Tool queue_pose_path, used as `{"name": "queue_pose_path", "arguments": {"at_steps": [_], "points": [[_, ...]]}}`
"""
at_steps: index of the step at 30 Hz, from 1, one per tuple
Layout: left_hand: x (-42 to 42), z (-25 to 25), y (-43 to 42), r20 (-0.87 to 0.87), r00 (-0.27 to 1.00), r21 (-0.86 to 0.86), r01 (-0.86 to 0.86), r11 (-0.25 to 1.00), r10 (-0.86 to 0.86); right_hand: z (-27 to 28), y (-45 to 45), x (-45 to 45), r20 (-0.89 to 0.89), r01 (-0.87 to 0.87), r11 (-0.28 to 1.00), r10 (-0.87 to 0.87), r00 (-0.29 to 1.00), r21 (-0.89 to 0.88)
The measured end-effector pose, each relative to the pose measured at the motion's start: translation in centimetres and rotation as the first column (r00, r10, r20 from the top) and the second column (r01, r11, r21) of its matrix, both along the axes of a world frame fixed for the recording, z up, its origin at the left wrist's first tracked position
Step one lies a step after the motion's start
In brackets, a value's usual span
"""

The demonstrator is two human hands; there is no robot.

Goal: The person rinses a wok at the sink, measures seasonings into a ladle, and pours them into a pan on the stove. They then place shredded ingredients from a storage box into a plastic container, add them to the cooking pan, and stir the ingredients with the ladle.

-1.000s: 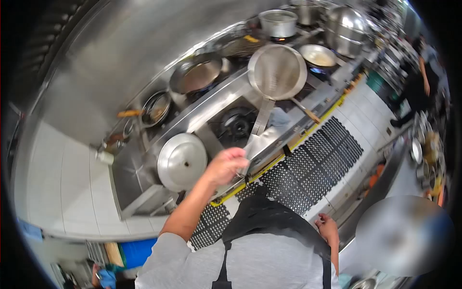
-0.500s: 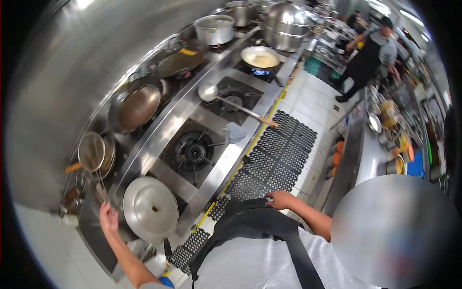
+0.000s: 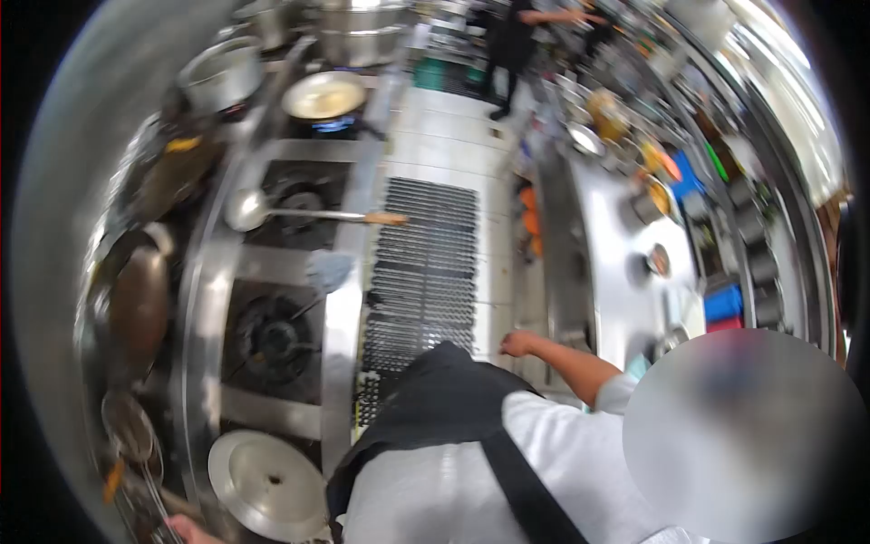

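Note:
My left hand (image 3: 188, 529) is at the bottom edge of the head view, largely cut off. It meets the lower end of the long handle of a wire-mesh strainer (image 3: 129, 426); motion blur hides whether the fingers grip it. To its right, a wide round metal pan (image 3: 263, 480) lies on the stove. My right hand (image 3: 519, 344) hangs over the floor by the right counter, fingers curled together, with nothing visible in them. A ladle (image 3: 313, 214) with a wooden handle end rests across the burners. A grey cloth (image 3: 328, 270) lies on the stove's front edge.
A pan of pale liquid (image 3: 324, 97) sits over a blue flame. Woks (image 3: 139, 304) line the wall side. Black rubber mats (image 3: 424, 263) cover part of the aisle. A steel counter (image 3: 625, 272) runs along the right, and another person (image 3: 509, 45) stands at the far end.
The view has swung to the right. My right hand has come off the black apron and moved out to the right. My left hand sits lower, partly out of view.

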State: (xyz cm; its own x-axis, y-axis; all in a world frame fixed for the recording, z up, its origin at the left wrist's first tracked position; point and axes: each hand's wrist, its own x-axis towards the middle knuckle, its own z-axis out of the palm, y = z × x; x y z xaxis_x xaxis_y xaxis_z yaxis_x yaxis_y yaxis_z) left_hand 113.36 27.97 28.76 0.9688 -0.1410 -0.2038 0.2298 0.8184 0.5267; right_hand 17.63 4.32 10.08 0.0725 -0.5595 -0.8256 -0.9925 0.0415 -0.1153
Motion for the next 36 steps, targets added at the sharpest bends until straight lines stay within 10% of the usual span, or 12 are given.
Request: {"name": "queue_pose_path", "arguments": {"at_steps": [3, 5, 7, 9, 14, 16, 24, 26, 29, 31, 35, 36], "points": [[-12.0, 9.2, -11.6, -0.127, 0.988, -0.09, 0.072, 0.993, -0.083, -6.7, 3.9, -4.1, -0.038, 0.062, 0.989, -0.058, 0.998, 0.133], [-5.8, 2.7, -14.7, 0.512, 0.358, -0.153, 0.932, 0.327, -0.781, -1.8, 4.0, -2.9, -0.05, 0.179, 0.959, -0.172, 0.984, 0.222], [-22.2, 9.0, -22.6, 0.079, 0.709, 0.21, 0.676, 0.707, -0.701, -3.3, 4.3, -3.9, 0.02, 0.192, 0.959, -0.201, 0.979, 0.21], [-28.5, 5.7, -27.7, 0.283, 0.065, -0.063, 0.997, 0.048, -0.957, -3.9, 3.8, -4.9, 0.075, 0.29, 0.936, -0.309, 0.948, 0.198], [-53.3, 3.9, -34.5, -0.439, -0.388, 0.476, 0.665, -0.576, -0.811, -7.9, -1.2, -10.3, 0.142, 0.014, 0.99, 0.006, 0.99, -0.141], [-58.4, 1.7, -35.3, -0.503, -0.54, 0.502, 0.452, -0.737, -0.675, -4.2, -4.6, -12.2, 0.28, 0.526, 0.834, -0.472, 0.836, -0.165], [-74.1, 0.8, -44.7, -0.623, -0.487, 0.386, 0.489, -0.782, -0.612, -8.5, -9.4, -24.1, 0.456, 0.883, 0.47, -0.785, 0.42, -0.004], [-76.9, 0.1, -48.6, -0.626, -0.509, 0.404, 0.438, -0.803, -0.592, -11.6, -6.2, -23.8, 0.359, 0.838, 0.541, -0.798, 0.484, 0.073], [-81.3, -3.8, -54.7, -0.615, -0.584, 0.388, 0.362, -0.848, -0.531, -17.3, 3.5, -21.4, 0.298, 0.157, 0.926, -0.051, 0.953, -0.343], [-84.9, -8.6, -58.6, -0.646, -0.585, 0.38, 0.31, -0.872, -0.49, -12.6, 5.5, -17.3, 0.273, 0.485, 0.855, -0.518, 0.811, 0.182], [-89.6, -25.3, -64.8, -0.721, -0.624, 0.371, 0.017, -0.928, -0.3, -7.1, 12.4, -10.0, 0.317, 0.889, 0.427, -0.877, 0.361, 0.169], [-89.1, -32.0, -66.0, -0.763, -0.597, 0.367, -0.086, -0.926, -0.247, -5.7, 13.7, -8.5, 0.245, 0.95, 0.126, -0.968, 0.055, 0.285]]}}
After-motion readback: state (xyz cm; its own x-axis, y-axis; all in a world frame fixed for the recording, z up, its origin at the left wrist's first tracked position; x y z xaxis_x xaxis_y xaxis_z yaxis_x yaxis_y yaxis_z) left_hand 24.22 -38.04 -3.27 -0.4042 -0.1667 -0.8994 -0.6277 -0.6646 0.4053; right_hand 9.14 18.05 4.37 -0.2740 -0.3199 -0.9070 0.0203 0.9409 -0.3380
